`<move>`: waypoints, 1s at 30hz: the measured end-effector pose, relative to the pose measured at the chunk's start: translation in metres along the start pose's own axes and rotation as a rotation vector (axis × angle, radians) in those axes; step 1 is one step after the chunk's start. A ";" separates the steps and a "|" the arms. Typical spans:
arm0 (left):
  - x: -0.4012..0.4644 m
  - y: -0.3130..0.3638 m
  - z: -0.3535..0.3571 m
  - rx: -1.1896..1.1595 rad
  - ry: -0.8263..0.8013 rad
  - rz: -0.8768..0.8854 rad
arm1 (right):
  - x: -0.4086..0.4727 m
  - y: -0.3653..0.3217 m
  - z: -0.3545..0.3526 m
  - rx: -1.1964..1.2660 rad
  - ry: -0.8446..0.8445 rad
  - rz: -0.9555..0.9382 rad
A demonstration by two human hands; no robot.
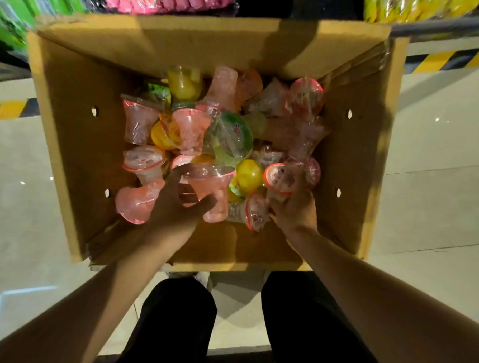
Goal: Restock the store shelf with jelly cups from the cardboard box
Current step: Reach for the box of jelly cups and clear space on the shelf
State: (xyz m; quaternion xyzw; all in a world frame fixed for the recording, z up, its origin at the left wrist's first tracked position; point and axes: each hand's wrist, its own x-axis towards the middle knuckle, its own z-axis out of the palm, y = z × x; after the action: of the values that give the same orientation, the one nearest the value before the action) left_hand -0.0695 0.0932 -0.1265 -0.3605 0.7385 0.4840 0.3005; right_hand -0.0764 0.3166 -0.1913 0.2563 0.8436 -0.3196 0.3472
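Both hands down in cardboard box (pixel 70 124), among loose jelly cups (pixel 229 137) heaped at its bottom: left hand (pixel 177 203) with spread fingers closing around a pink cup (pixel 213 191), right hand (pixel 294 208) curled over a red-lidded cup (pixel 278 179) (hold partly hidden). Likely risks: slick wrappers slipping, neighbours snagged and spilled, soft cups squashed by overfilled fists. Shelf (pixel 169 0) just beyond, not yet reached.

Person is wearing black trousers (pixel 177 324), both legs showing at bottom of view, fabric plain and dark, no pattern visible. Forearms are showing bare, no sleeves reaching into view. No watch, ring or glove showing on left hand (pixel 177 203) or right hand (pixel 294 208). White shoe (pixel 201 278) is peeking out just under box edge, partly hidden; detail too blurred to tell.
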 end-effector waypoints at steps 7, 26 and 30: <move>-0.009 -0.011 -0.005 -0.011 -0.047 0.054 | -0.010 0.010 -0.012 0.051 0.114 -0.121; -0.363 0.326 -0.200 -0.213 -0.083 0.499 | -0.358 -0.253 -0.388 0.488 -0.063 -0.621; -0.452 0.385 -0.237 -0.218 0.051 0.655 | -0.434 -0.302 -0.469 0.552 -0.157 -0.741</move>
State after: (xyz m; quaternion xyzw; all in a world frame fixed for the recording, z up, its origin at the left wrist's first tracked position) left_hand -0.1562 0.0862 0.5068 -0.1463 0.7662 0.6217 0.0703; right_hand -0.1992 0.3610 0.5029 -0.0042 0.7328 -0.6530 0.1913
